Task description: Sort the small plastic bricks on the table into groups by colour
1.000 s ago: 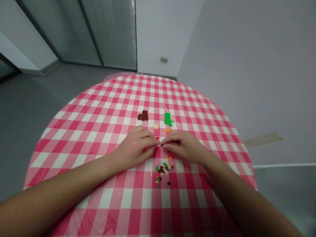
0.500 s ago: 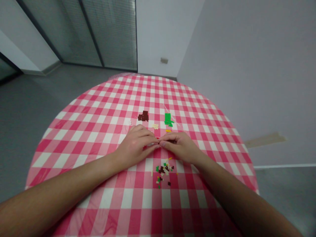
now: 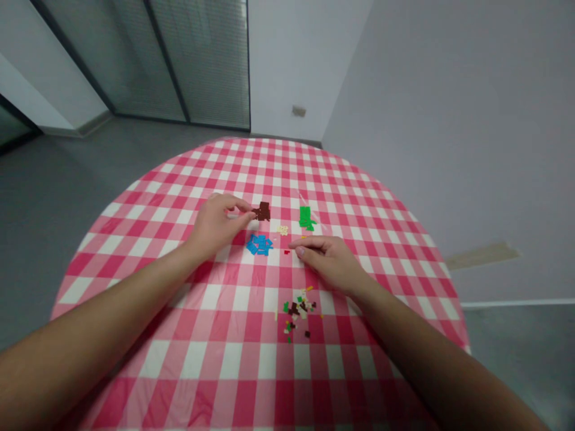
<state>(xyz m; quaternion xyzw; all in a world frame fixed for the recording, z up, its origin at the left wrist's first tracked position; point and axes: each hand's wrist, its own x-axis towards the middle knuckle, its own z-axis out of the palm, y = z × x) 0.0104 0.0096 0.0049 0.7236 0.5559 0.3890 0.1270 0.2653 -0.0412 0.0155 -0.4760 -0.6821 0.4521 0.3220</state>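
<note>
My left hand (image 3: pixel 221 220) reaches to the left edge of a pile of dark brown building bricks (image 3: pixel 264 211). Its thumb and index finger are pinched together there; whatever is between them is too small to make out. Nearer to me lies a cluster of blue bricks (image 3: pixel 259 244). My right hand (image 3: pixel 331 261) rests right of a small red piece (image 3: pixel 286 252), fingers curled and thumb close under the index finger. Anything in that pinch cannot be made out. A yellow piece (image 3: pixel 304 237) is partly covered behind this hand.
Green bricks (image 3: pixel 306 218) lie beyond my right hand, and cream pieces (image 3: pixel 283 230) sit between the piles. Closer to me is a loose mix of small colored pieces (image 3: pixel 300 308). A red-and-white checked cloth (image 3: pixel 188 353) covers the round table, with a wall (image 3: pixel 471 149) to the right.
My left hand has moved away from my right hand, to the far left, up to the brown pile. The blue bricks it covered now show. My right hand has barely moved.
</note>
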